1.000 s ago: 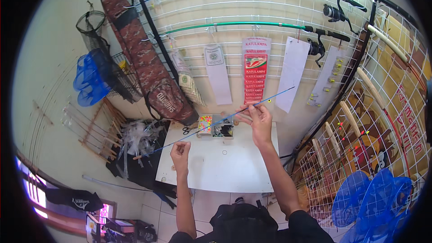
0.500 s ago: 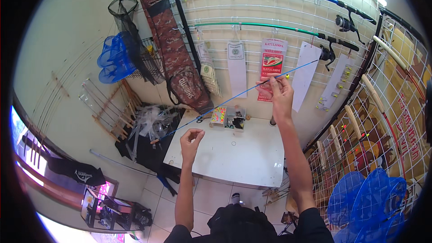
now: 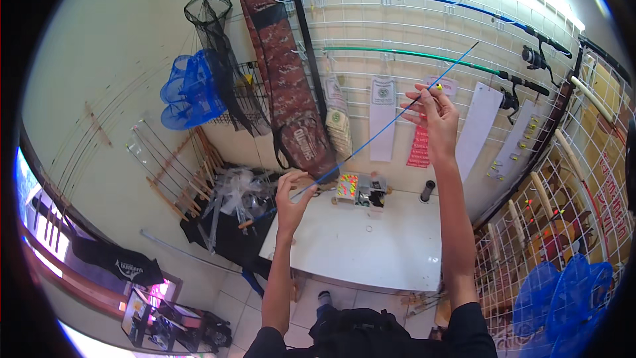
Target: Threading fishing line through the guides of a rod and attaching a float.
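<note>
Wall grid [image 3: 437, 30]: two reeled rods [image 3: 411, 52]; right hand [image 3: 438, 118] pinching one slim rod [image 3: 381, 129].

Sleeves: short and black, the left sleeve [image 3: 265, 343] between six and seven o'clock, the right sleeve [image 3: 472, 331] at five.
Forearms: the left forearm [image 3: 277, 285] and right forearm [image 3: 457, 239] run bare beyond the cloth.
Hands: left hand [image 3: 291, 207] and right hand [image 3: 437, 119], both bare.
Torso [image 3: 358, 333]: black, bulky and creased near six o'clock, shirt or bag unclear.
Foot [image 3: 324, 298]: dark with a paler patch, toward six, detail too small.
</note>
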The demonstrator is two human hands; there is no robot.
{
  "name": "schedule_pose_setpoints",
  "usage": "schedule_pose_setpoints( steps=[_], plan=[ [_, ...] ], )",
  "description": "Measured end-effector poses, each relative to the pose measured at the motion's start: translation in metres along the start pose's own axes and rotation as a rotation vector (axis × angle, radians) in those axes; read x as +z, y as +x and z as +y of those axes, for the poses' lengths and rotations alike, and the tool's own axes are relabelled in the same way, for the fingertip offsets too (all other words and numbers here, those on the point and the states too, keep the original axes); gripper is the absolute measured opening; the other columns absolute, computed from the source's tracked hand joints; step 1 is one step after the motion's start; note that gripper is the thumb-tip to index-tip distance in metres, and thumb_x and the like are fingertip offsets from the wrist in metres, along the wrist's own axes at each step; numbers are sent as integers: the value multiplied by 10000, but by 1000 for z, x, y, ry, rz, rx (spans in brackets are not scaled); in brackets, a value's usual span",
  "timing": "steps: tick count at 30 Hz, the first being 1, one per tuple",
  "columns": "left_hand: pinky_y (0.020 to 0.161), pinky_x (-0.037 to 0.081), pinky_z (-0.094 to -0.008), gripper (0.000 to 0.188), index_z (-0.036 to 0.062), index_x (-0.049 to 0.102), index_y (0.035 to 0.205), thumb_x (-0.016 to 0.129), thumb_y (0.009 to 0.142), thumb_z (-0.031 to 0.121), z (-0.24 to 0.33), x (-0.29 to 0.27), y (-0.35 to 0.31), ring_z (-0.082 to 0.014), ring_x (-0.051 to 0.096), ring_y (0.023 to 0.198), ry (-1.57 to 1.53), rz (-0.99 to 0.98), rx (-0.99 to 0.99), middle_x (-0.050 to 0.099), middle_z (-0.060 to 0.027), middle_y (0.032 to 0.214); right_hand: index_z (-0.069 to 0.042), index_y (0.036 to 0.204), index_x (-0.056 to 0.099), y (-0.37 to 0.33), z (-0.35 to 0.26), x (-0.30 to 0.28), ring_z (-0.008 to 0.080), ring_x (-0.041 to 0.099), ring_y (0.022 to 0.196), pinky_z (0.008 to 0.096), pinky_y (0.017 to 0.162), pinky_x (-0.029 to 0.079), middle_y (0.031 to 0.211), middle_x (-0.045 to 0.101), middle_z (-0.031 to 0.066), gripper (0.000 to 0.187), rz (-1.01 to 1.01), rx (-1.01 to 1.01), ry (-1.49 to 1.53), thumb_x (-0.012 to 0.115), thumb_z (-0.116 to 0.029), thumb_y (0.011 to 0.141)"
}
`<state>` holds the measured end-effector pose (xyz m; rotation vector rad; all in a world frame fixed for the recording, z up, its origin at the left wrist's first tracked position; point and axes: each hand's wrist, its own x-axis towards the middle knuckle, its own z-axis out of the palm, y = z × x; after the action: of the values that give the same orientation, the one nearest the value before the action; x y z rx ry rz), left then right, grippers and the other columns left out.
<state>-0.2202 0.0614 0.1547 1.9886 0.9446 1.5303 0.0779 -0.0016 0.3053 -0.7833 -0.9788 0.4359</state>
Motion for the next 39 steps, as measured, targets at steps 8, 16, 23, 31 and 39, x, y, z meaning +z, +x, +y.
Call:
schedule_pose_setpoints(
  steps=[8, 16, 23, 31, 39],
  plan=[
    [950, 453, -343, 567, 75, 510, 1340, 739, 838, 205, -61, -12, 68, -204, 561, 1116, -16, -390, 46, 530, -105, 1300, 34, 1238, 568, 23, 14, 74, 226, 708, 853, 309, 691, 613, 1048, 683, 176, 313, 52, -76, -40, 564, -118, 965],
    [644, 470, -230, 254, 0, 643, 1135, 632, 939, 163, -136, -34, 85, -72, 596, 759, -406, -648, -242, 672, -37, 864, 60, 1272, 524, 21, 41, 120, 245, 709, 882, 315, 720, 613, 1029, 686, 202, 372, 73, -69, -70, 592, -116, 952],
    [505, 350, -186, 229, -8, 686, 1076, 668, 914, 153, -177, -82, 82, -20, 469, 592, -531, -622, -421, 653, 9, 763, 40, 1132, 625, 20, 77, 131, 209, 708, 867, 313, 760, 604, 984, 697, 156, 261, -214, 159, -150, 586, -154, 962],
    [486, 287, -173, 239, -12, 690, 1127, 651, 918, 96, -131, -94, 102, 11, 418, 582, -452, -446, -338, 666, 24, 744, 57, 1129, 617, 49, 66, 153, 213, 705, 835, 311, 722, 607, 954, 691, 153, 262, -88, 5, -84, 577, -144, 965],
    [421, 306, -167, 250, 9, 690, 1135, 652, 926, 141, -71, -68, 97, 1, 432, 482, -459, -368, -347, 691, -31, 759, 90, 1294, 501, 58, 42, 151, 262, 686, 964, 342, 822, 591, 1102, 655, 211, 415, -13, -121, 10, 589, -140, 959]
  ],
)
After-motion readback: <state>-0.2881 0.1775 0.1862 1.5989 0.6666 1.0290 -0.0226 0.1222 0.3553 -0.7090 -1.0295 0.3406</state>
